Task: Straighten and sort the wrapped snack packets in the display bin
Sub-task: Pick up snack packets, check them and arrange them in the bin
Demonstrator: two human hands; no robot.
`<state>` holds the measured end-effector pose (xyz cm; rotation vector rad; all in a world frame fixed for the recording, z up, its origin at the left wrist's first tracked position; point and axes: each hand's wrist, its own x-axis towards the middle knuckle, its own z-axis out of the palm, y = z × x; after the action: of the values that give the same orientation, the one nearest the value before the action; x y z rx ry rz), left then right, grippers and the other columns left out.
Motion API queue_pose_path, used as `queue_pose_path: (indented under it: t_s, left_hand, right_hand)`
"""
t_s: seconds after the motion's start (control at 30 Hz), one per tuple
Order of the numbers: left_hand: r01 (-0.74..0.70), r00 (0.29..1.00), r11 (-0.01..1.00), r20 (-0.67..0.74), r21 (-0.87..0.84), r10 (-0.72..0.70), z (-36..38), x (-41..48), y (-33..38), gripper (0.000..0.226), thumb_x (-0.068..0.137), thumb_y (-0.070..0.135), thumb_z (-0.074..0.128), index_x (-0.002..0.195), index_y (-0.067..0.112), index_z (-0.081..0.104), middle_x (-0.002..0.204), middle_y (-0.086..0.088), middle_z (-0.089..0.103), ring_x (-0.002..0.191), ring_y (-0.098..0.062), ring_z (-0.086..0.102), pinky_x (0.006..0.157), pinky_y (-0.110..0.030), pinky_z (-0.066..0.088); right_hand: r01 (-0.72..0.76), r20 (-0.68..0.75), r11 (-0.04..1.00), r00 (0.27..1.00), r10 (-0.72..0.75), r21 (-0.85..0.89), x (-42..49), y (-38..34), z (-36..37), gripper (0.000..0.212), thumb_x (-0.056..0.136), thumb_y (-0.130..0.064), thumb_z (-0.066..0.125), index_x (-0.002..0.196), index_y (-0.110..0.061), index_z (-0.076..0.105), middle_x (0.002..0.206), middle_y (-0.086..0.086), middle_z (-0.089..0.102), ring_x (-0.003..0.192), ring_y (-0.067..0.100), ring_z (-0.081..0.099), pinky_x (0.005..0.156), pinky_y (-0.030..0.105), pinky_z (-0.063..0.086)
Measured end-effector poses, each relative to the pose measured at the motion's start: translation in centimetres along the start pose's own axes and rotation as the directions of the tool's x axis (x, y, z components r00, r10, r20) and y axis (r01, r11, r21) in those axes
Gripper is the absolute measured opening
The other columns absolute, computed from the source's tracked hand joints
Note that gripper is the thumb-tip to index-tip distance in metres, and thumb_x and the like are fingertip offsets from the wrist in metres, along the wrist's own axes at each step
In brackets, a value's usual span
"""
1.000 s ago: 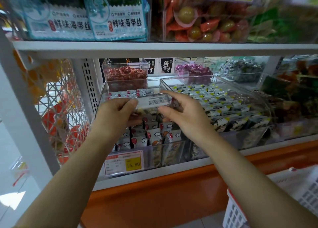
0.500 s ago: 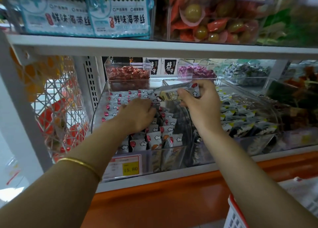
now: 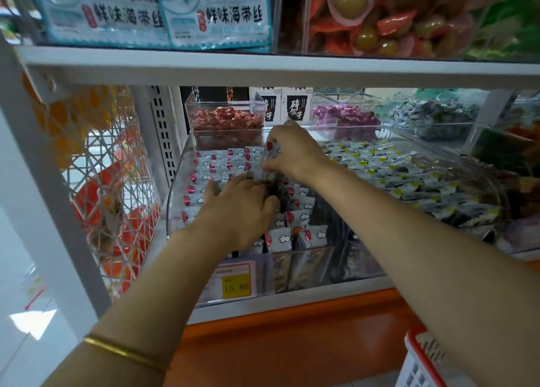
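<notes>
Store shelf, display bin [image 3: 309,265]: your right grip [image 3: 295,153] pinches one packet [image 3: 267,164], likely light, crinkly, slippery, best held by its sealed edge; left grip [image 3: 236,208] lies spread on the rows [image 3: 213,164]

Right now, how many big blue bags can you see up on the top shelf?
2. The left blue bag is at the far left of the view, and the right blue bag is right next to it. Others may be hidden behind them.
</notes>
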<state>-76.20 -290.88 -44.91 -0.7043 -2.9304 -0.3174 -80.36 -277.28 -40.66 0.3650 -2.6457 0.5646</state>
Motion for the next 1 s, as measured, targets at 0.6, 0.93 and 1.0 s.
queue_pose_path:
  t_s: [0.6, 0.93, 1.0]
  left_hand:
    - [0.051, 0.998, 0.998, 0.028, -0.023, -0.051, -0.9, -0.7, -2.4, 0.051, 0.098, 0.043, 0.022, 0.137, 0.014, 0.038, 0.152, -0.003, 0.026, 0.143, -0.019, 0.010, 0.114, -0.053, 0.008]
    - [0.065, 0.997, 0.997, 0.046, -0.051, -0.062, -1.3, -0.9, -2.3, 0.048, 0.099, 0.038, 0.026, 0.132, 0.009, 0.042, 0.150, -0.007, 0.029, 0.142, -0.025, 0.014, 0.114, -0.053, 0.011]
    - [0.074, 0.997, 0.994, 0.033, -0.079, -0.072, -1.5, -1.0, -2.2, 0.044, 0.099, 0.035, 0.027, 0.126, 0.006, 0.046, 0.143, -0.010, 0.037, 0.137, -0.028, 0.023, 0.112, -0.054, 0.017]
  right_hand:
    - [-0.042, 0.129, 0.997, 0.990, 0.051, -0.072, 4.0, 0.1, 1.7, 0.024, 0.090, -0.001, 0.053, 0.101, -0.013, 0.071, 0.113, 0.006, 0.066, 0.104, 0.021, 0.060, 0.093, 0.037, 0.048]
    - [0.003, 0.211, 0.974, 0.976, 0.045, -0.225, 4.2, -0.4, 2.3, 0.020, 0.083, -0.014, 0.068, 0.069, -0.021, 0.057, 0.086, -0.001, 0.062, 0.097, 0.020, 0.055, 0.089, 0.037, 0.048]
    - [-0.024, 0.053, 0.993, 0.998, 0.030, -0.116, 3.8, -0.3, 1.7, 0.018, 0.085, -0.011, 0.065, 0.071, -0.018, 0.057, 0.078, -0.004, 0.055, 0.082, 0.017, 0.054, 0.077, 0.031, 0.047]
